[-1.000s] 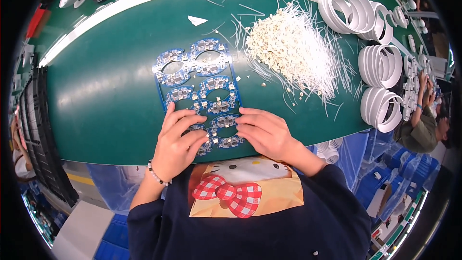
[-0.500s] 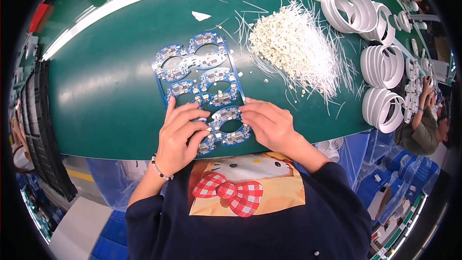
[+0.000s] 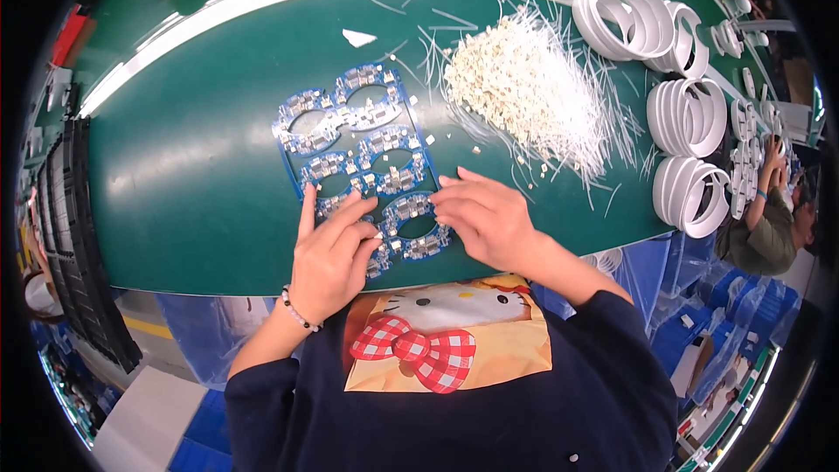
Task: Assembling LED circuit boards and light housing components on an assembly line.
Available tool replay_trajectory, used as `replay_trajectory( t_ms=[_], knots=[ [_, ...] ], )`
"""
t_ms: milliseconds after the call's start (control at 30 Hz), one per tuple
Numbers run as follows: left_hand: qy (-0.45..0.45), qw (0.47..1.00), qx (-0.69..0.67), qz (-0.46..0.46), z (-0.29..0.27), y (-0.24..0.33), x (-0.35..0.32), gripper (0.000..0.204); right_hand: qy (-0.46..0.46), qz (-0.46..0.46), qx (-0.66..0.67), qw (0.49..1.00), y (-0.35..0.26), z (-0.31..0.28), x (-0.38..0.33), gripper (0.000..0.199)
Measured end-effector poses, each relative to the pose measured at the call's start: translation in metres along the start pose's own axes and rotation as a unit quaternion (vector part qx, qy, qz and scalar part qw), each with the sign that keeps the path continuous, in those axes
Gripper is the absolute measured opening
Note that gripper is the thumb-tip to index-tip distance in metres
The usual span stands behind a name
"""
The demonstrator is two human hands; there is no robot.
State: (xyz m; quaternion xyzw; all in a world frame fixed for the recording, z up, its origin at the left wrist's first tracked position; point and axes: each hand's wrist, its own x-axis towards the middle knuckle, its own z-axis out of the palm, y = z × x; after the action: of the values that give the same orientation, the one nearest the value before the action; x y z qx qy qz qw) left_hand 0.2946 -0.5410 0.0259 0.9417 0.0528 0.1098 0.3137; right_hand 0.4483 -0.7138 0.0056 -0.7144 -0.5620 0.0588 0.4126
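Note:
A blue circuit board panel (image 3: 400, 179) lies on the green table before me, its ring-shaped boards carrying dark chips and small pale connectors. Over its near left corner, my left hand (image 3: 330, 260) has its forefinger stretched onto the board. The thumb and another fingertip close on a small white connector (image 3: 378, 235) beside the nearest rings. My right hand (image 3: 486, 220) is at the panel's near right edge, thumb and fingertips closed against it, forefinger slightly raised. What lies beneath the fingertips of both hands is partly hidden.
Beyond my right hand lies a heap of cream connectors with white wires (image 3: 533, 92), with loose bits scattered around it. White plastic rings (image 3: 686, 118) stand stacked along the right side. A white scrap (image 3: 358, 38) lies farther back. Black trays (image 3: 70, 236) stand at the left; a person (image 3: 767, 232) sits far right.
My right forefinger has lifted a little from the panel's edge. Both hands otherwise stay at nearly the same spots on the panel, and the whole view has shifted slightly.

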Motion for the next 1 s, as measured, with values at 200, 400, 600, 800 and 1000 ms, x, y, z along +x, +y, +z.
replay_trajectory(
  t_ms=[200,400,600,800,1000],
  knots=[
    [0.008,0.999,-0.038,-0.004,0.001,0.003,-0.003,0.006,0.004,-0.004,-0.031,0.999,-0.006,0.001,-0.008,0.015],
    [0.036,0.999,0.002,0.0,0.008,0.009,-0.008,0.01,0.051,0.003,-0.095,0.994,-0.006,-0.01,-0.008,0.015],
    [0.035,0.999,-0.003,0.013,0.02,0.016,0.002,0.014,-0.014,-0.007,-0.058,0.998,-0.026,-0.011,0.014,0.019],
    [0.017,1.0,0.008,-0.006,0.02,0.012,0.0,0.01,-0.065,-0.017,-0.044,0.997,-0.01,0.009,0.013,0.017],
    [-0.018,0.999,0.006,0.03,0.008,0.012,0.005,0.007,-0.062,-0.148,-0.052,0.986,-0.004,0.011,0.015,0.018]
  ],
)
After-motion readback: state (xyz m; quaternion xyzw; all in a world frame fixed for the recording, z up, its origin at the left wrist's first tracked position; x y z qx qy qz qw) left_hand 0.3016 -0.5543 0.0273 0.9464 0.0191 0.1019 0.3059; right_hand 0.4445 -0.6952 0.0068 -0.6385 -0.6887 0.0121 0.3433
